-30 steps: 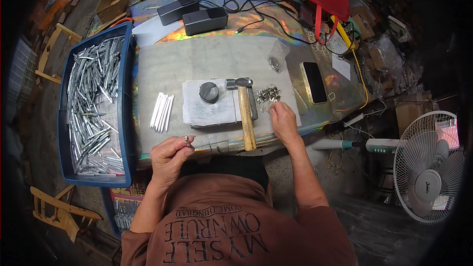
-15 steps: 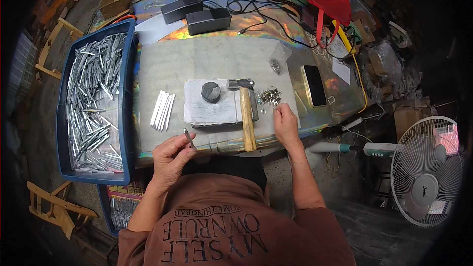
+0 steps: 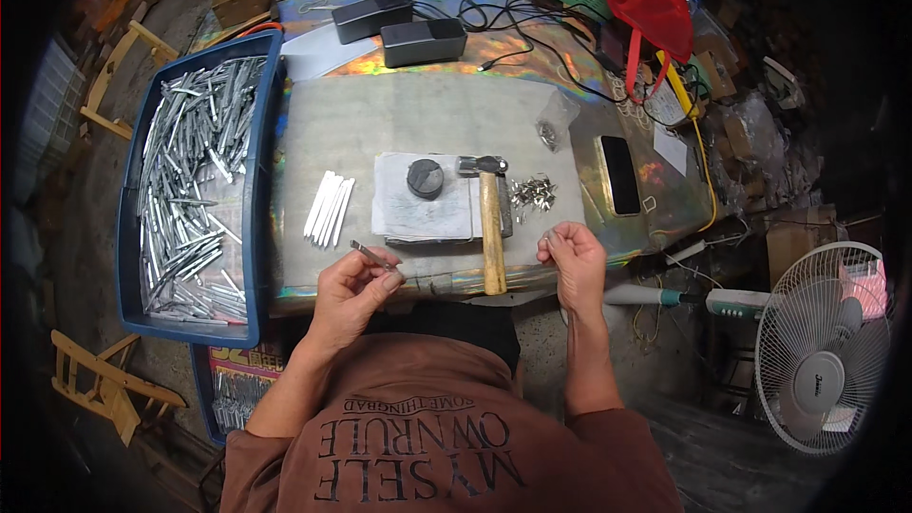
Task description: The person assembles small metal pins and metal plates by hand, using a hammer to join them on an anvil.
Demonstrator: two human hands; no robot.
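My left hand point(image 3: 353, 296) is closed around a slim grey metal stick point(image 3: 369, 254), held tilted over the table's front edge. On the right, my right hand point(image 3: 578, 264) is pinched; whatever sits between its fingertips is too small to make out. Just beyond it lies a heap of small shiny metal pieces point(image 3: 534, 193). A wooden-handled hammer point(image 3: 492, 233) rests across the right side of a paper-covered block point(image 3: 423, 214). On that block stands a dark round puck point(image 3: 426, 179). Several white sticks point(image 3: 330, 210) lie side by side to its left.
A blue tray point(image 3: 255, 256) full of silvery sticks flanks the table's left. Black boxes point(image 3: 424, 42) and tangled cables point(image 3: 532, 33) cover the back. A dark phone point(image 3: 620, 176), clear bag point(image 3: 551, 123) and red bag point(image 3: 651, 0) are rightward. A fan point(image 3: 819, 351) stands right.
My right hand has drawn back from the edge of the metal heap toward me, fingertips now turned leftward. In my left hand the stick has tipped more to the left. The whole view has shifted slightly.
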